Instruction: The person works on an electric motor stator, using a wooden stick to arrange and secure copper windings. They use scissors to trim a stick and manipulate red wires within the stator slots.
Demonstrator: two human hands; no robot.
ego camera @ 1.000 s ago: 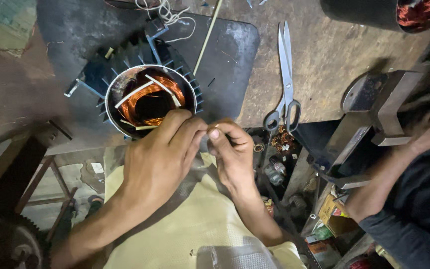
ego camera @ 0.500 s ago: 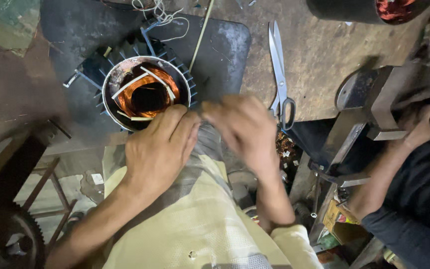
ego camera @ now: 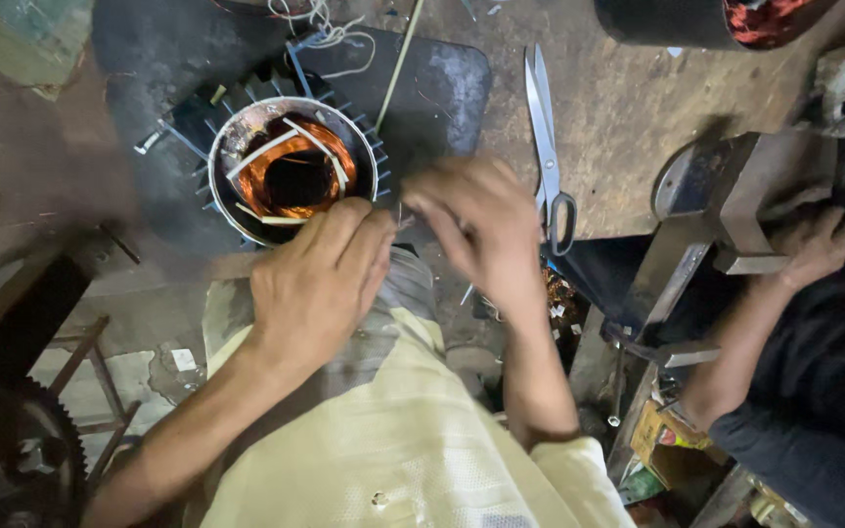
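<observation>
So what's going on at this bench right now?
A person works on a finned motor stator with copper windings, standing on the workbench. The left hand rests at its near rim; the right hand is blurred beside it, its grip unclear. Scissors lie to the right. Another person's hand grips a metal fixture.

My right hand [ego camera: 481, 220] has pulled away from the left hand [ego camera: 320, 279], rightward toward the scissors [ego camera: 548, 147]; fingertips no longer pinched together.

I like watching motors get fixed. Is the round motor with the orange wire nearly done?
Partly. Copper coils already sit inside the motor housing, with pale strips tucked among them. The left hand rests at its rim; the blurred right hand hovers beside it. Strip ends still stick out, and scissors lie alongside.
</observation>
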